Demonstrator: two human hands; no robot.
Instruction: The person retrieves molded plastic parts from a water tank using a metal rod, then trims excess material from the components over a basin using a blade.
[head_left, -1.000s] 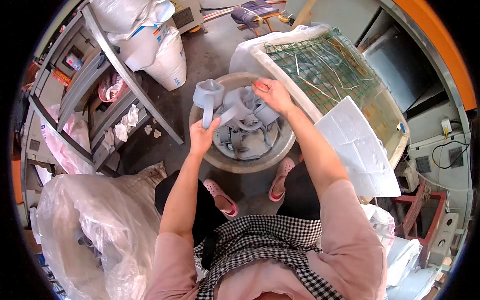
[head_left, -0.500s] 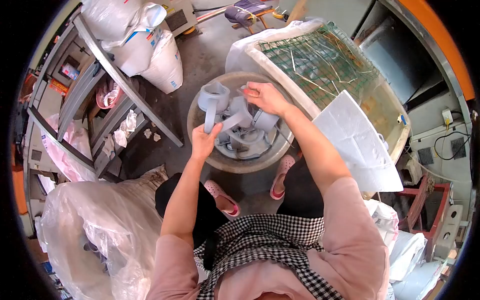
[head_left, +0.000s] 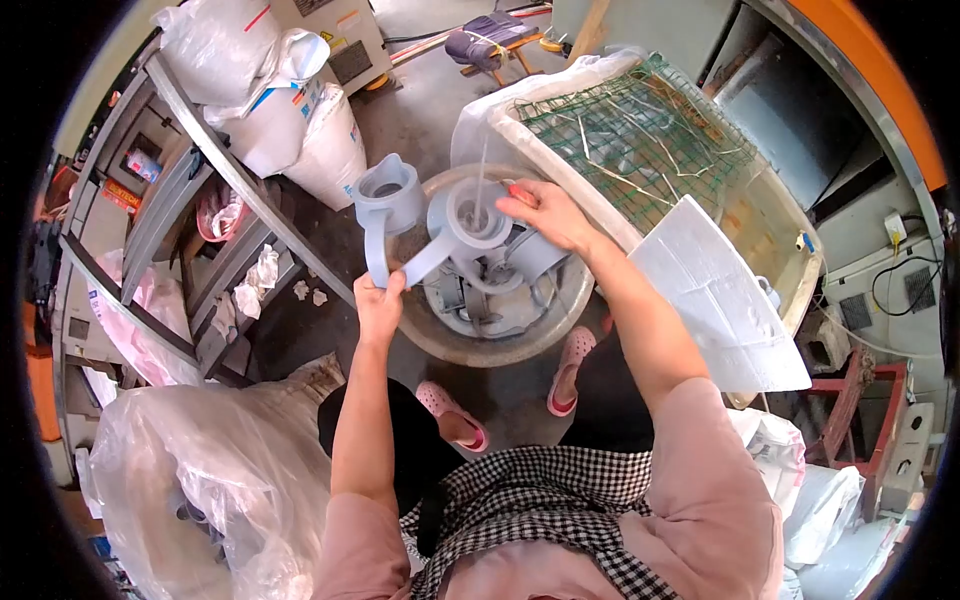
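My left hand [head_left: 380,305] is closed round the handles of two grey plastic pitcher-like parts. One grey part [head_left: 388,197] stands out to the left, past the tub's rim; the other grey part [head_left: 468,213] hangs over the round tub [head_left: 437,345]. A thin pale strand rises from the opening of the second part. My right hand [head_left: 545,214] is beside that part's right edge, its fingers pinched on a small red-handled tool [head_left: 522,196] whose far end is hidden. Several more grey pieces [head_left: 480,305] lie in the tub below.
A pale basin [head_left: 800,260] with green mesh [head_left: 640,140] stands at the upper right, with a white board [head_left: 715,295] leaning near it. White sacks [head_left: 330,145] and a metal frame [head_left: 240,180] are at the left, above a large clear plastic bag [head_left: 200,450].
Both grey parts have been raised and brought nearer the camera, with the left hand shifting left. The second part's round opening now faces up, and the thin strand shows above it.
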